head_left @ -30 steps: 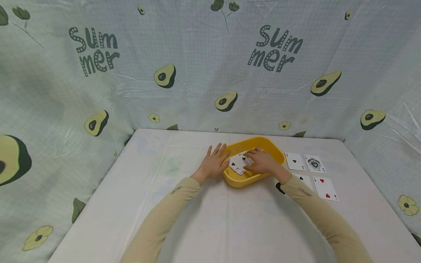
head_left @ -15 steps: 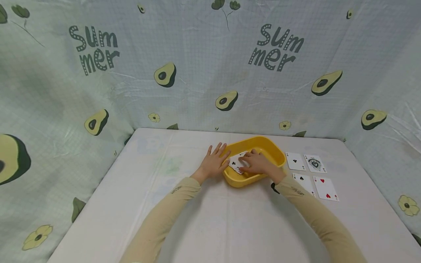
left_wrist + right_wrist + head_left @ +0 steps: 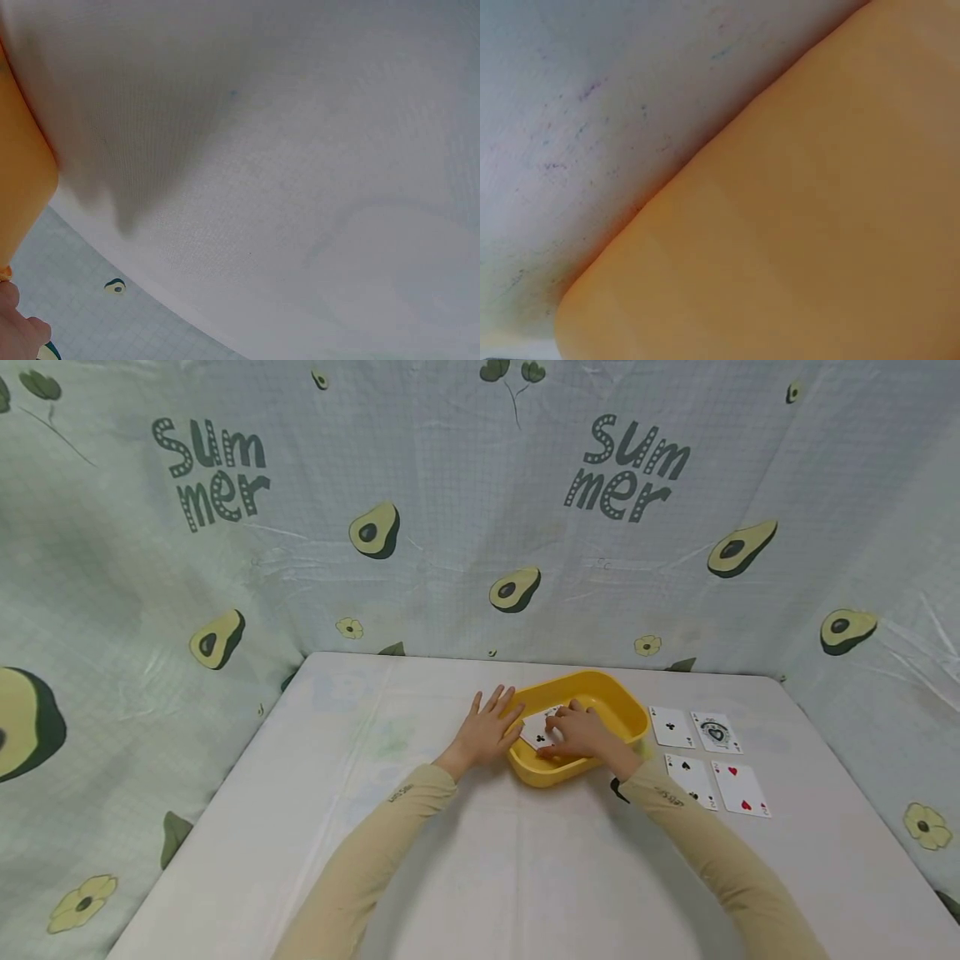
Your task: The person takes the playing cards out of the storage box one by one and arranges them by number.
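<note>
A yellow tray [image 3: 618, 697] stands toward the back of the table, with a few overlapping playing cards [image 3: 537, 732] lying in its left part; the face on top shows clubs. My left hand [image 3: 483, 733] rests on the tray's left rim, fingers straight and spread. In the left wrist view, part of that hand [image 3: 21, 334] touches the tray's orange-looking wall [image 3: 22, 165]. My right hand [image 3: 581, 731] reaches over the near rim into the tray, its bent fingers and thumb gripping the right end of the cards. The tray's outer wall [image 3: 795, 210] fills most of the right wrist view, hiding that hand.
Right of the tray, several cards lie face up in two rows: an ace of clubs [image 3: 671, 727], an ace of spades [image 3: 716, 732], a two of spades [image 3: 688, 781] and a two of hearts [image 3: 741, 789]. A printed curtain [image 3: 450, 468] encloses the white table [image 3: 480, 877].
My right hand has moved left and slightly nearer over the cards, its fingers drawing closer together. The two of spades has come out from behind the sleeve. My left hand stays put.
</note>
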